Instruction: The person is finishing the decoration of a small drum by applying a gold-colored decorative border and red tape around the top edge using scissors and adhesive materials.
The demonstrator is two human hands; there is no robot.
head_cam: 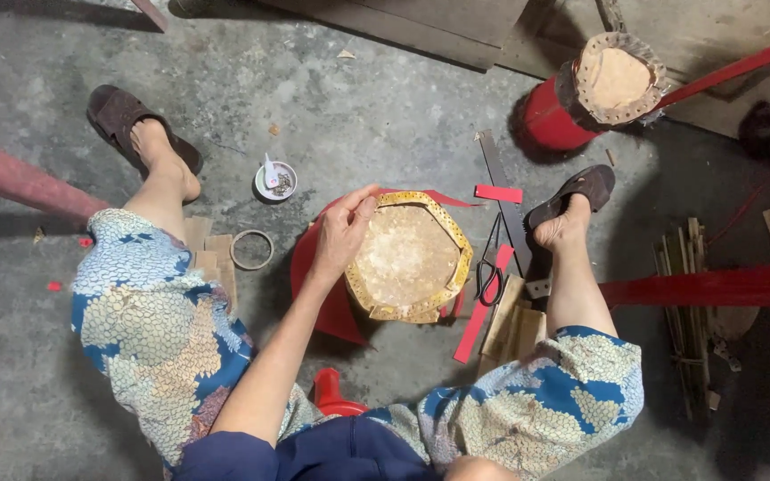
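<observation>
My left hand (345, 233) grips the left rim of a small drum (412, 258) that stands on the floor between my feet. The drum has a pale skin top and a gold patterned band around its edge. Red paper (314, 267) wraps its left side and lies under it, with my fingers pressed on the paper at the rim. My right hand is out of view.
Black scissors (490, 272), red paper strips (498, 193) and a long metal blade (503, 191) lie right of the drum. A small white bowl (275, 181) and a tape ring (251, 249) sit to the left. A second red drum (612, 80) stands at the back right, with wooden sticks (688, 303) nearby.
</observation>
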